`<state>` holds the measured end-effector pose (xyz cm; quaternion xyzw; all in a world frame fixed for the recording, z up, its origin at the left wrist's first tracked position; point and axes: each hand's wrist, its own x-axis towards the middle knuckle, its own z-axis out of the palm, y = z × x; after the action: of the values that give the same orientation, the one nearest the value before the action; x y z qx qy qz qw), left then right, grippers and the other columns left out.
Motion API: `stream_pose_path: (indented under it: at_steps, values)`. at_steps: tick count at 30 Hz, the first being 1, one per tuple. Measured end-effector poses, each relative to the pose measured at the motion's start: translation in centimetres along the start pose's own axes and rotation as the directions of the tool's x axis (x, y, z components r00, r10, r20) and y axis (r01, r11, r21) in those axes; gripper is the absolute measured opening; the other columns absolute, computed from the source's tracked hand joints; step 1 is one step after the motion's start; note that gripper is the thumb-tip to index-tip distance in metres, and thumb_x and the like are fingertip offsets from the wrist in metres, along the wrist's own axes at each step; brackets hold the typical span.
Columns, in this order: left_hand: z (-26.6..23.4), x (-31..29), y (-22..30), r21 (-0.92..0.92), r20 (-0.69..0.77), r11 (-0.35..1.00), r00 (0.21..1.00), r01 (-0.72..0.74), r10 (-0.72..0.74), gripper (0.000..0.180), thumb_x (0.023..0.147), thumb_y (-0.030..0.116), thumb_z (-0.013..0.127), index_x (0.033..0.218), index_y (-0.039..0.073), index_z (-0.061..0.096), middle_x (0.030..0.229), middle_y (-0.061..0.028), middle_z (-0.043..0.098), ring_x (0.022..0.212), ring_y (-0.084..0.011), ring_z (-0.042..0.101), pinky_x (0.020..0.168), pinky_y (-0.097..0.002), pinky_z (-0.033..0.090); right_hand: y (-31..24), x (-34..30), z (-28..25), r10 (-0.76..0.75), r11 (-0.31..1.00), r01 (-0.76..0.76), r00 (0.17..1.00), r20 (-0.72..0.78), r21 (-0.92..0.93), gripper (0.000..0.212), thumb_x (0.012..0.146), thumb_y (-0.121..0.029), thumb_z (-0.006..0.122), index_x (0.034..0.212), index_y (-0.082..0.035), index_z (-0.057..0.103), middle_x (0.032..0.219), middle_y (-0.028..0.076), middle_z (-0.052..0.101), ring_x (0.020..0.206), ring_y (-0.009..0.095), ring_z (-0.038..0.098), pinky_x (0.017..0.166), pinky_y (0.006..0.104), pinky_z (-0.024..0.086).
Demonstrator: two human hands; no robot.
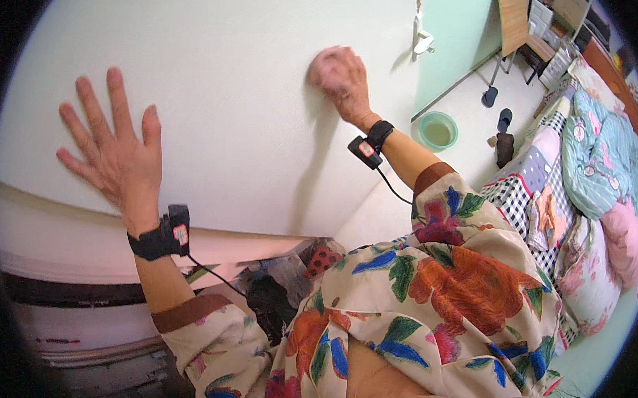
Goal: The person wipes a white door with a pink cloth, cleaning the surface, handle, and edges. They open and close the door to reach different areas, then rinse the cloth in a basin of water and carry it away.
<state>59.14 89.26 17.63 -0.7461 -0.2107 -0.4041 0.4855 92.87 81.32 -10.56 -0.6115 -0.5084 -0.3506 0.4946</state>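
Note:
A white door fills the upper left of the view. My left hand rests against it, palm down with the fingers spread and nothing held. Farther right, my right hand presses a bunched pink cloth to the door's surface. The fingers are bent over the cloth and a little blurred, so part of it is hidden. To the right of this hand is the white door handle, apart from the fingers. Each wrist wears a black strap with a small device and a cable.
A green basin with liquid stands on the floor right of my right forearm. Dark slippers lie beyond it. A bed with a teal quilt runs along the right, and a folded wooden table leans behind. Dark shelving is at lower left.

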Motion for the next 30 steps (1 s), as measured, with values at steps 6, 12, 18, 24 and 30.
stream_pose_path:
  at_steps: [6, 12, 18, 24, 30]
  values:
    - [-1.2, 0.0, -1.0, 0.07, 0.016, 0.997, 0.999, 0.027, -0.028, 0.079, 0.091, 0.055, 0.062, 0.161, 0.043, 0.027, 0.173, 0.003, 0.015, 0.158, -0.0301, 0.013, 0.123, -0.0635, 0.004, 7.6, -2.7, 3.7, 0.985, 0.076, -0.728, 0.16, 0.061, 0.681, 0.034, 0.102, -0.024, 0.057, 0.122, 0.003, 0.059, 0.112, 0.016, 0.066, 0.1, 0.025, 0.066, 0.089, 0.0383, 0.053]
    - [-2.2, 1.2, -1.2, 0.112, -0.014, 0.994, 1.0, 0.005, -0.003, 0.079, 0.092, 0.05, 0.063, 0.162, 0.042, 0.027, 0.173, 0.0029, 0.015, 0.158, -0.0305, 0.015, 0.123, -0.0643, 0.009, 2.6, -9.0, 5.2, 0.932, -0.351, -0.499, -0.264, 0.247, 0.792, 0.035, 0.103, -0.038, 0.049, 0.093, -0.006, 0.057, 0.074, 0.016, 0.06, 0.065, 0.035, 0.062, 0.058, 0.046, 0.052]
    - [-2.6, 1.6, -0.4, 0.144, 0.006, 0.99, 1.0, -0.007, 0.006, 0.081, 0.091, 0.042, 0.066, 0.162, 0.039, 0.028, 0.172, 0.0009, 0.016, 0.158, -0.032, 0.015, 0.12, -0.0685, 0.016, -7.5, -2.5, 4.7, 0.979, 0.2, -0.874, 0.192, -0.064, 0.443, 0.023, 0.096, -0.002, 0.049, 0.118, 0.002, 0.054, 0.112, 0.017, 0.058, 0.113, 0.031, 0.057, 0.102, 0.0398, 0.044]
    - [-2.5, 0.8, -1.3, 0.219, 0.068, 0.976, 0.998, -0.003, -0.013, 0.076, 0.093, 0.042, 0.062, 0.162, 0.034, 0.031, 0.172, -0.0024, 0.018, 0.158, -0.0344, 0.015, 0.119, -0.0688, 0.017, 2.0, 6.2, 0.8, 0.68, 0.732, -0.532, 0.611, -0.405, 0.426, 0.037, 0.094, -0.002, 0.054, 0.129, 0.004, 0.045, 0.126, 0.018, 0.049, 0.119, 0.033, 0.048, 0.109, 0.0465, 0.034]
    - [-2.3, 0.5, -1.7, 0.192, 0.009, 0.981, 1.0, -0.021, 0.019, 0.066, 0.101, 0.049, 0.048, 0.162, 0.029, 0.034, 0.172, -0.0059, 0.019, 0.157, -0.0381, 0.017, 0.118, -0.0707, 0.016, 11.5, 8.0, 0.6, 0.795, 0.605, -0.571, 0.406, -0.45, 0.554, 0.025, 0.091, -0.009, 0.06, 0.113, 0.001, 0.054, 0.105, 0.021, 0.062, 0.103, 0.038, 0.06, 0.096, 0.0467, 0.045]
